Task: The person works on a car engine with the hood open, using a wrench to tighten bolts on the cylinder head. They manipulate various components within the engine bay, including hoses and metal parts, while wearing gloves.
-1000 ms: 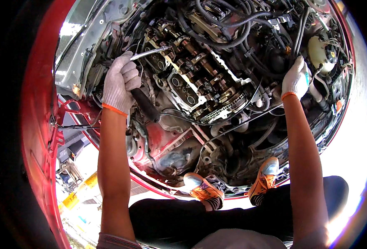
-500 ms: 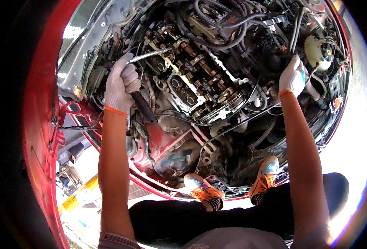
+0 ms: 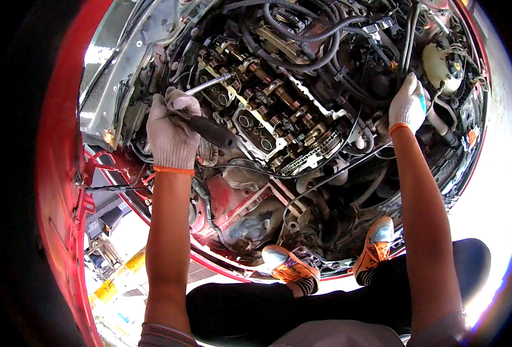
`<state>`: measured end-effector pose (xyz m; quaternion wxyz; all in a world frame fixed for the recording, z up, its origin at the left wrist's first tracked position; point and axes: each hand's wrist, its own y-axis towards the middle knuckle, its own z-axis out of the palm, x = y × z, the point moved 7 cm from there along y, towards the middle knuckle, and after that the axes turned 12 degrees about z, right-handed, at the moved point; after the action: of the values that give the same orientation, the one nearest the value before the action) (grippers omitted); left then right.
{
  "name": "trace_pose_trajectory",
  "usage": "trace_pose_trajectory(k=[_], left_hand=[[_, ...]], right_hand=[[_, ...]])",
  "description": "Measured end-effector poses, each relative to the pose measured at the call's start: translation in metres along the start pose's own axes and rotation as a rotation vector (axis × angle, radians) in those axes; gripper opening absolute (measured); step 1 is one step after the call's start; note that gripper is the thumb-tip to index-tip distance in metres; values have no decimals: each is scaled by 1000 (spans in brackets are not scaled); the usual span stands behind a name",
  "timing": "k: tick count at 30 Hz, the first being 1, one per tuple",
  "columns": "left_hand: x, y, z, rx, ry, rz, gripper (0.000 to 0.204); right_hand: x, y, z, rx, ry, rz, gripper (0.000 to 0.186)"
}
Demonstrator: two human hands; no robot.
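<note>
My left hand [image 3: 174, 132], in a white knit glove with an orange cuff, is closed on a socket wrench. Its thick black handle [image 3: 212, 132] juts out to the right under the fingers. A long shiny extension bar [image 3: 208, 85] reaches from the hand to the left edge of the uncovered cylinder head [image 3: 273, 92], where camshafts and a timing chain [image 3: 311, 159] show. My right hand [image 3: 409, 107], gloved alike, is curled at the lower end of two thin metal pipes [image 3: 409, 37]. What lies inside its fingers is hidden.
Black corrugated hoses [image 3: 308, 37] loop across the far side. A pale plastic reservoir [image 3: 441, 68] sits right of my right hand. The raised red hood [image 3: 59, 191] borders the left. My orange shoes [image 3: 291, 263] stand at the bay's near edge.
My left hand has turned, and the black handle has swung up to the right. The extension bar's tip stays at the cylinder head's edge. My right hand keeps its place.
</note>
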<state>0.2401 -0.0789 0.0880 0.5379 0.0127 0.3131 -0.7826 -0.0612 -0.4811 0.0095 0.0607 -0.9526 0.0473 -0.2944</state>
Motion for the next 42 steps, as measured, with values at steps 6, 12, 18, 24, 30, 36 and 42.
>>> trace_pose_trajectory(k=[6, 12, 18, 24, 30, 36, 42], left_hand=[[12, -2, 8, 33, 57, -50, 25], [5, -1, -2, -57, 242, -69, 21], [10, -4, -2, -66, 444, 57, 23], [4, 0, -3, -49, 703, 243, 30], [-2, 16, 0, 149, 777, 296, 34], [-8, 18, -18, -5, 1013, 180, 44], [-9, 45, -12, 114, 771, 297, 31]], right_hand=[[4, -3, -3, -2, -1, 1, 62], [0, 1, 1, -17, -12, -8, 62], [-4, 5, -2, -62, 30, 3, 58], [94, -128, -49, 197, 536, -639, 23], [201, -306, 0, 790, -226, -1617, 54], [347, -258, 17, 485, -545, -1617, 46], [330, -266, 35, 1106, -626, -1212, 44]])
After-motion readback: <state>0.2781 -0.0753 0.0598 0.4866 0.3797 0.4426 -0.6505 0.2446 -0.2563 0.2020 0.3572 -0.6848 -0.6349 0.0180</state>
